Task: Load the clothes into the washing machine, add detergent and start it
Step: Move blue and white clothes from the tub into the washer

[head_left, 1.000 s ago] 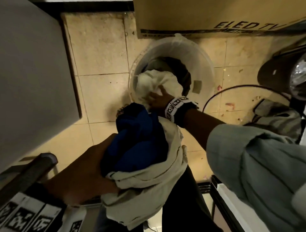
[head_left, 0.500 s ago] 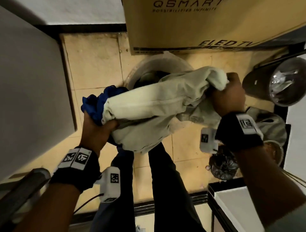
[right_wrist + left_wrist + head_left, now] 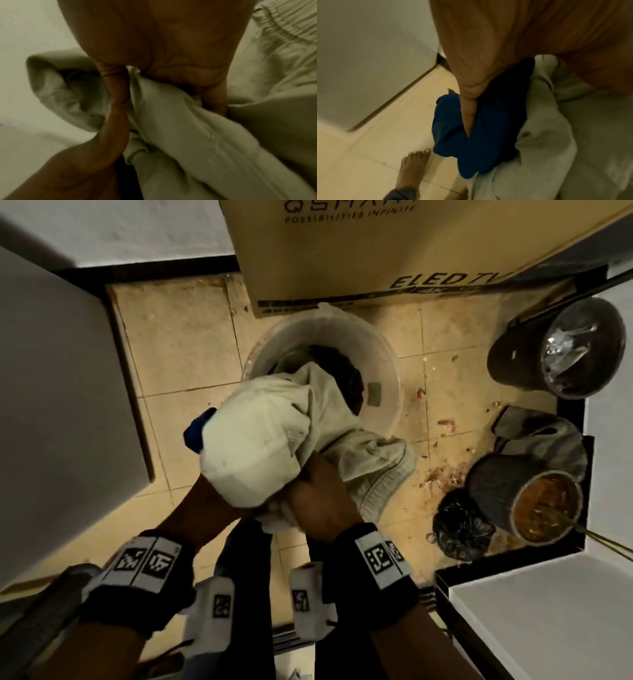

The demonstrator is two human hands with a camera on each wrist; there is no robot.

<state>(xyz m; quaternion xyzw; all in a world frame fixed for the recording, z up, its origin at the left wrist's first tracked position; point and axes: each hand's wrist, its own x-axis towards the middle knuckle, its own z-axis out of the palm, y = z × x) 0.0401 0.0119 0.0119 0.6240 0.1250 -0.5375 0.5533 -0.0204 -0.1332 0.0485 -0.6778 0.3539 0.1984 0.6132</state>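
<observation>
Both hands hold a bundle of clothes above the tiled floor [image 3: 191,419], over the near rim of a translucent plastic bucket [image 3: 390,392] that has more dark laundry in it. The left hand [image 3: 219,501] sits under the bundle, its grip closed on a blue garment [image 3: 479,135] wrapped inside the cream garment [image 3: 260,446]. The right hand [image 3: 322,501] has its grip bunched tight on a fold of the cream cloth, fingers [image 3: 118,94] curled through it.

No washing machine can be identified with certainty here, so loading looks barely begun. The risk, as I judge it: the cream garment's ribbed hem [image 3: 380,491] hangs loose below the right hand and could drag over the littered floor, catch the bucket rim, or pull the blue piece free if the left grip slackens during the carry.
</observation>
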